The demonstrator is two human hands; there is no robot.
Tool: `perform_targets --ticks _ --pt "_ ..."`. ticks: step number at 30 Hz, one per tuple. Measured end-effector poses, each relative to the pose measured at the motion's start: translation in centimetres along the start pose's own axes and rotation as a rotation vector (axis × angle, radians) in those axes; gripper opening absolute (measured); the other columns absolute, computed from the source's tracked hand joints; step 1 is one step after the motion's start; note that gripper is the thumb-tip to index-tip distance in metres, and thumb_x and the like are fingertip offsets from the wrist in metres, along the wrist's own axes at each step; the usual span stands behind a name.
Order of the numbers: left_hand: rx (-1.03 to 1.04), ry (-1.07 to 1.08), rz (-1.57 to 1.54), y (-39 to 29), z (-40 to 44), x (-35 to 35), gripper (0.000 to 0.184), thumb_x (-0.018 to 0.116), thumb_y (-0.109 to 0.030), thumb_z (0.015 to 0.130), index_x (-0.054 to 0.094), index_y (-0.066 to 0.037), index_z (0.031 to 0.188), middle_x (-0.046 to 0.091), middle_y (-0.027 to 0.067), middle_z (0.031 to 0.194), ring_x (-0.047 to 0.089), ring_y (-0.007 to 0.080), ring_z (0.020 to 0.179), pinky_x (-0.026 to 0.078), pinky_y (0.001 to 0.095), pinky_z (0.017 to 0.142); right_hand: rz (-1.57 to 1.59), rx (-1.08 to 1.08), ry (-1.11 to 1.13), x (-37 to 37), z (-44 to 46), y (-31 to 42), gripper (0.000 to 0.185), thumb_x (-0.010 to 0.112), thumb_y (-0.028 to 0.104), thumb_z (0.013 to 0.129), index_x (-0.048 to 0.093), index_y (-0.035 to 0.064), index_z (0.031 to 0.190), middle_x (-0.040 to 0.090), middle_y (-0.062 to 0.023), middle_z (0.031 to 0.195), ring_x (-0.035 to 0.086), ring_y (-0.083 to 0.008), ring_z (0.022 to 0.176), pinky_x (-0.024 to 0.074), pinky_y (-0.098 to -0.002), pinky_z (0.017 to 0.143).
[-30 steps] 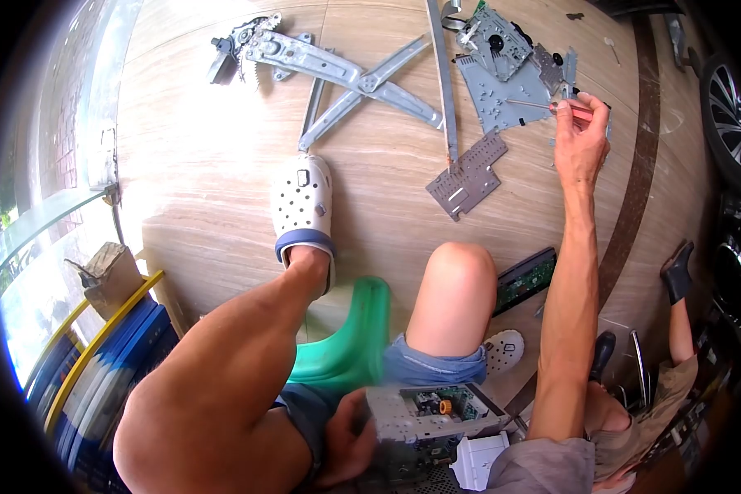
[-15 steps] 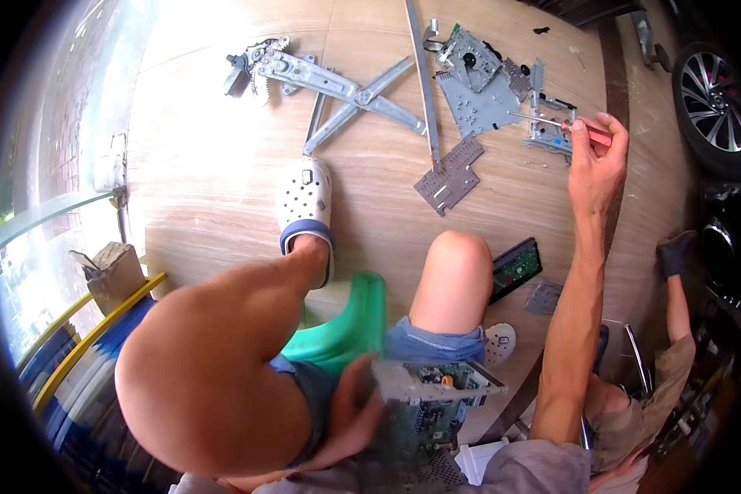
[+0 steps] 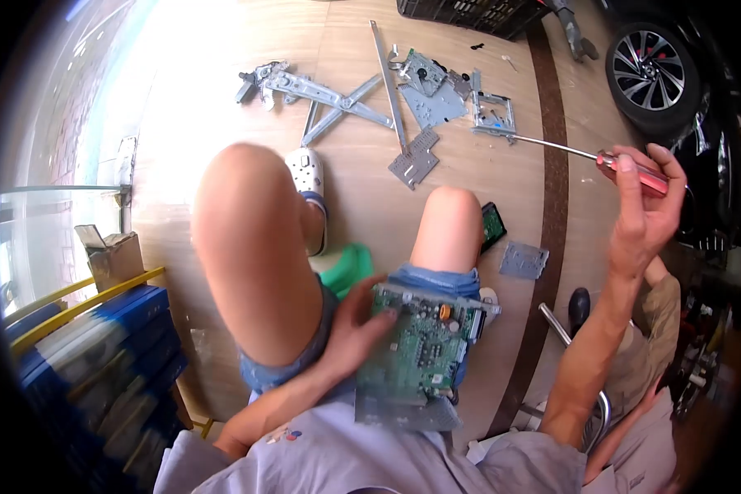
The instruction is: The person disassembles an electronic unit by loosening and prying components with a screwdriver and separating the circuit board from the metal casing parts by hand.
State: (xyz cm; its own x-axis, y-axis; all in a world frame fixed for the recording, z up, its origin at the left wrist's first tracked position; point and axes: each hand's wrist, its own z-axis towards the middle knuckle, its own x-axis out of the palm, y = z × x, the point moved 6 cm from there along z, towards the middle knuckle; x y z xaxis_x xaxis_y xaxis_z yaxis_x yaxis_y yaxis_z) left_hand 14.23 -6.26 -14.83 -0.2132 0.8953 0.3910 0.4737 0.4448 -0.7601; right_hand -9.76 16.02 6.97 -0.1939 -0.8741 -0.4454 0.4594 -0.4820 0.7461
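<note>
My left hand (image 3: 356,333) grips the left edge of a green circuit board (image 3: 420,346) in a metal chassis, which rests over my lap with its components facing up. An orange part sits near the board's upper edge. Out to the right, my right hand (image 3: 644,216) is raised and closed around the red handle of a screwdriver (image 3: 556,146). Its long shaft points left, the tip appearing near a metal frame (image 3: 494,115) on the floor; whether they touch I cannot tell.
A scissor-type metal bracket (image 3: 329,99), a perforated plate (image 3: 416,158), a flat grey plate (image 3: 524,259) and a dark-framed board (image 3: 492,226) lie on the floor. A black crate (image 3: 469,15), a car wheel (image 3: 650,70) and a cardboard box (image 3: 111,257) stand around. Another person sits at right.
My right hand has moved right and nearer with the screwdriver. The circuit board has tilted so that its face shows more fully. The whole view has shifted.
</note>
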Motion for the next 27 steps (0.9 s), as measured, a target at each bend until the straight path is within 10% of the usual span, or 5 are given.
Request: perform_targets --ticks 7,27 --pt "0.130 0.102 -0.025 -0.4 -1.3 -0.3 0.058 0.051 -0.034 0.091 0.051 0.005 0.134 0.057 0.0120 0.128 0.051 0.0226 0.122 0.034 0.0347 0.109 0.095 0.033 -0.008 -7.0 -6.6 8.4 0.039 0.057 0.005 0.098 0.042 -0.0036 0.133 0.065 -0.0224 0.112 0.067 -0.0252 0.095 0.0564 -0.0368 0.087" --pt "0.582 0.405 -0.221 -6.3 -3.6 2.5 0.037 0.050 -0.033 0.106 0.064 -0.001 0.120 0.060 0.0160 0.130 0.058 0.0228 0.118 0.043 0.0391 0.106 0.558 0.232 0.084 -6.8 -17.0 10.2 0.044 0.060 0.003 0.094 0.040 -0.0008 0.133 0.065 -0.0228 0.103 0.065 -0.0280 0.091 0.0554 -0.0415 0.089"
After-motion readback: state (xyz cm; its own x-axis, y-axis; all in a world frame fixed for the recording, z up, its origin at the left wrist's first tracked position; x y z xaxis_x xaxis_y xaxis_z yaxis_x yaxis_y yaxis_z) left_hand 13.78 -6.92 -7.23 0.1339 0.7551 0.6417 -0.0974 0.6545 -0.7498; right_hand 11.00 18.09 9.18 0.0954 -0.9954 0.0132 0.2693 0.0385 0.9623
